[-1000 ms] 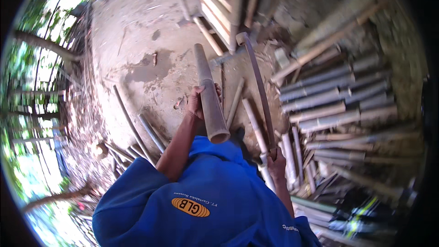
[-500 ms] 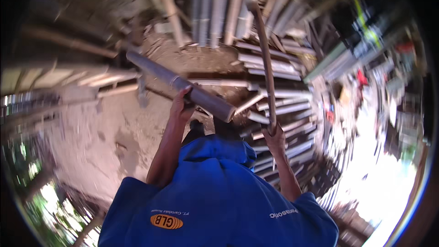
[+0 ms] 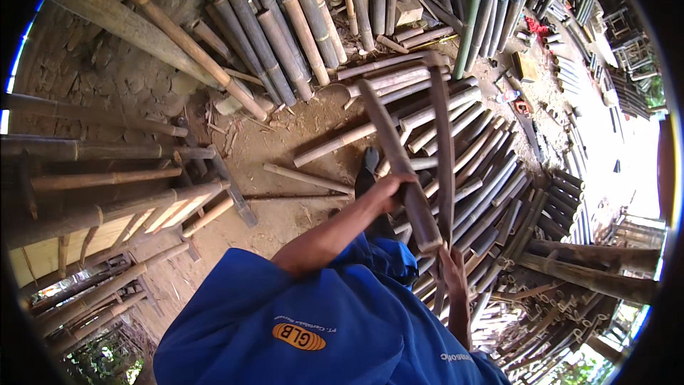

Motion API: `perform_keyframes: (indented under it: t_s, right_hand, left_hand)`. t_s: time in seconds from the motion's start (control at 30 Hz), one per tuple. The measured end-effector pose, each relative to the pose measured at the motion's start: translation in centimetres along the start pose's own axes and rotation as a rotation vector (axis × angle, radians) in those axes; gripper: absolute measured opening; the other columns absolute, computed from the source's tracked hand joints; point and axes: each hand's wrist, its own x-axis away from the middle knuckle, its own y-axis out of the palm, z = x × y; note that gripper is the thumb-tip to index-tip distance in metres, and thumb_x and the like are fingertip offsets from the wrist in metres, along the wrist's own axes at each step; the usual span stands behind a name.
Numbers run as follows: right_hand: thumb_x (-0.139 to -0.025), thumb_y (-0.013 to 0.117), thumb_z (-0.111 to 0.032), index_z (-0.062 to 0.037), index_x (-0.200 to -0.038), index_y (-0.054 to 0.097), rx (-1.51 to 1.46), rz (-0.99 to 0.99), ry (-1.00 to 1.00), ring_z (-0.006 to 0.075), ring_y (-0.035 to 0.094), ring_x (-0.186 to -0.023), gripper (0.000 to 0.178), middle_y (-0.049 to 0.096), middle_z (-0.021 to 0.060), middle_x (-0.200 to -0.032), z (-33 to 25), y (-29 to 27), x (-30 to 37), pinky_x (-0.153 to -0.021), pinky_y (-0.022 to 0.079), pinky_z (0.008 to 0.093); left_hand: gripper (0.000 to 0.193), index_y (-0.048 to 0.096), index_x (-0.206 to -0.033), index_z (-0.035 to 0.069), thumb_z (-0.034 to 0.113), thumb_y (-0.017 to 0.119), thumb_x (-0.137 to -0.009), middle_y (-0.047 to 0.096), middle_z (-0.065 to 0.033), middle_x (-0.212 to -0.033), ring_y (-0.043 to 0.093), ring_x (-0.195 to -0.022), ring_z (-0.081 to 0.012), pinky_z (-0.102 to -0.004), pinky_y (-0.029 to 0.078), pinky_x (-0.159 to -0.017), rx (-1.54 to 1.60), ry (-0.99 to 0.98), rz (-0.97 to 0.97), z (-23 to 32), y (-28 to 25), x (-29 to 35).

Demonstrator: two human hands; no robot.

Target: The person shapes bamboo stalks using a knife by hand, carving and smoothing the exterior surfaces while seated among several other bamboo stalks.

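My left hand (image 3: 397, 194) is closed around a short length of dark bamboo (image 3: 387, 125), which slants away from me with its cut lower end near my right hand. My right hand (image 3: 453, 271) is wrapped round a long, narrow brown stick (image 3: 442, 135), slightly curved and standing beside the bamboo. Its lower part runs down past my fingers, and its far end is blurred. In this view the two pieces lie close together; whether they touch I cannot tell. Below them spreads a pile of cut bamboo lengths (image 3: 491, 160).
Bamboo poles (image 3: 306, 21) lean upright against the far earth bank. A bamboo bench-like frame (image 3: 114, 207) stands at left. Loose bamboo pieces (image 3: 306, 178) lie on the dirt floor by my foot (image 3: 370, 160). An orange-handled saw (image 3: 527, 117) lies at right.
My view has turned to the right. The bamboo in my left hand has swung from across my front to pointing away, close beside the stick. Both hands keep their hold.
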Motion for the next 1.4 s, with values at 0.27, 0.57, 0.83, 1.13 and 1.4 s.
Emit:
perform_keyframes:
  t_s: [0.27, 0.57, 0.83, 1.13, 1.4]
  right_hand:
    - [-0.094, 0.061, -0.066, -0.0003, -0.104, 0.063, -0.519, 0.195, 0.064, 0.0112, 0.048, -0.042, 0.066, 0.063, 0.0061, -0.070, -0.6, -0.1, -2.4, -0.040, 0.039, 0.0275]
    - [-0.083, 0.076, -0.051, 0.0008, -0.093, 0.067, -0.508, -0.039, 0.251, 0.0075, 0.043, -0.041, 0.053, 0.060, 0.0029, -0.063, -8.4, -1.5, -9.2, -0.038, 0.033, 0.0244]
    - [-0.088, 0.072, -0.059, -0.0148, -0.097, 0.063, -0.713, 0.263, 0.211, 0.0074, 0.046, -0.045, 0.046, 0.058, -0.0004, -0.067, -7.1, -1.9, -10.5, -0.037, 0.036, 0.0224]
    - [-0.092, 0.066, -0.059, -0.0145, -0.091, 0.057, -1.145, 0.369, 0.300, 0.0044, 0.039, -0.042, 0.045, 0.044, -0.0064, -0.056, -5.0, -0.8, -7.7, -0.037, 0.028, 0.0199]
    - [-0.090, 0.067, -0.055, 0.0063, -0.093, 0.068, -1.398, 0.704, 0.235, 0.0035, 0.029, -0.038, 0.061, 0.036, -0.0091, -0.053, -3.9, 4.9, -7.1, -0.034, 0.025, 0.0208]
  left_hand:
    - [0.035, 0.062, -0.113, -0.001, 0.016, 0.079, -0.088, 0.067, -0.0151, -0.094, 0.068, -0.084, -0.0309, -0.0477, 0.059, -0.079, -0.115, -0.113, -0.086, -1.7, 5.7, -5.7]
    - [0.060, 0.062, -0.129, 0.008, 0.045, 0.082, -0.087, 0.067, -0.0111, -0.120, 0.066, -0.112, -0.0313, -0.0586, 0.054, -0.094, -0.601, -0.351, 0.050, 4.8, 6.0, -11.7]
    - [0.061, 0.062, -0.131, 0.003, 0.041, 0.080, -0.087, 0.068, -0.0135, -0.121, 0.067, -0.104, -0.0204, -0.0385, 0.057, -0.080, -1.269, 0.051, -0.062, 16.1, 0.7, -16.3]
    - [0.038, 0.063, -0.118, 0.014, 0.044, 0.066, -0.094, 0.064, -0.0052, -0.109, 0.060, -0.095, -0.0215, -0.0440, 0.048, -0.080, -0.950, 0.028, 0.839, 36.1, -23.6, -1.7]
    - [0.018, 0.066, -0.099, 0.009, 0.023, 0.069, -0.089, 0.066, -0.0104, -0.084, 0.062, -0.069, -0.0254, -0.0451, 0.052, -0.066, -0.926, -0.124, 0.835, 35.3, -22.2, 0.1]
